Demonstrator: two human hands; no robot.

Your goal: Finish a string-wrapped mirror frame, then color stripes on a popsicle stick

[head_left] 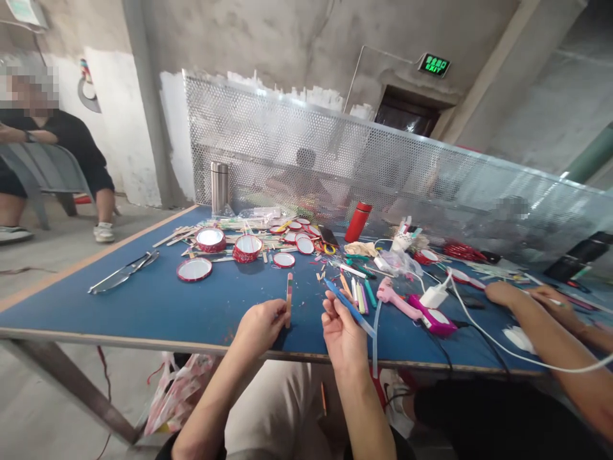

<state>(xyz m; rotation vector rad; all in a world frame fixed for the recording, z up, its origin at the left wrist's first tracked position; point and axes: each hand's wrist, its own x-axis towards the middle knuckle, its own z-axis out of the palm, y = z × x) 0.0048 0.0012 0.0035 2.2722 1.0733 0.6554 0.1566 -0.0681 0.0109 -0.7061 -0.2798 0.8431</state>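
My left hand (261, 327) pinches a flat wooden craft stick (289, 291) near its lower end; the stick points up and has pink and dark coloured bands. In my right hand (345, 329) a blue marker pen (348, 303) lies slantwise, its tip end pointing up and left toward the stick. Pen and stick are apart. Just right of the pen lie several coloured markers (360, 295) and a pink hot glue gun (396, 299). Ahead of my left hand rests a round red-rimmed mirror (284, 260).
Stacked red-rimmed round pieces (248, 248), a steel flask (219, 186) and a red bottle (358, 220) stand farther back. Metal tongs (123, 272) lie at left. A purple power strip (433, 319) trails a white cable on the right, beside a co-worker's arm (536, 326). A perforated metal screen (287, 140) borders the table.
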